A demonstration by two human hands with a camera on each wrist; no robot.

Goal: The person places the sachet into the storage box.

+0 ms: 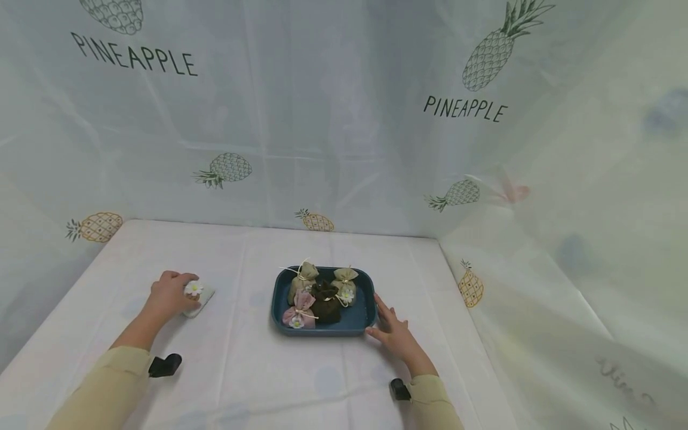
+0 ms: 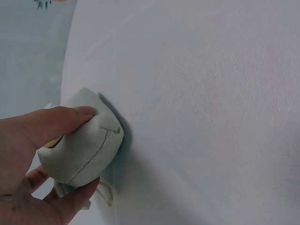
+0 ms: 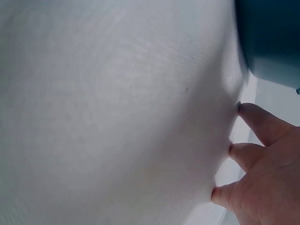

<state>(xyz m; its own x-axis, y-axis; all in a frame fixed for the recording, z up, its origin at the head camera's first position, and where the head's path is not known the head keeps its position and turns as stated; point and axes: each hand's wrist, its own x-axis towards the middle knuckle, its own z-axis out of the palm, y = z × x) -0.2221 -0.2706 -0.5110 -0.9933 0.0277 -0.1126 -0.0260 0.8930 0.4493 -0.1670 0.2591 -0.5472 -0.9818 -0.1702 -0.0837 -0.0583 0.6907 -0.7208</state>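
Observation:
My left hand (image 1: 171, 294) grips a small pale green cloth pouch (image 2: 89, 150) on the left of the table, thumb on one side and fingers on the other. A white flower (image 1: 193, 288) decorates the pouch, and its cord shows below in the left wrist view. At the right end of a blue tray (image 1: 352, 329), my right hand (image 1: 396, 335) rests with spread fingers, thumb and index right at the rim. The other fingertips (image 3: 222, 194) touch the tablecloth. Inside the tray lie a pink pouch (image 1: 301, 310), a dark brown pouch (image 1: 325, 309) and two beige pouches (image 1: 346, 280).
A white cloth (image 1: 258, 382) covers the table. Behind it and to the right hang pineapple-print curtains (image 1: 333, 119). A black wrist mount (image 1: 165, 365) sticks out from the left sleeve, and another black mount (image 1: 399, 389) from the right.

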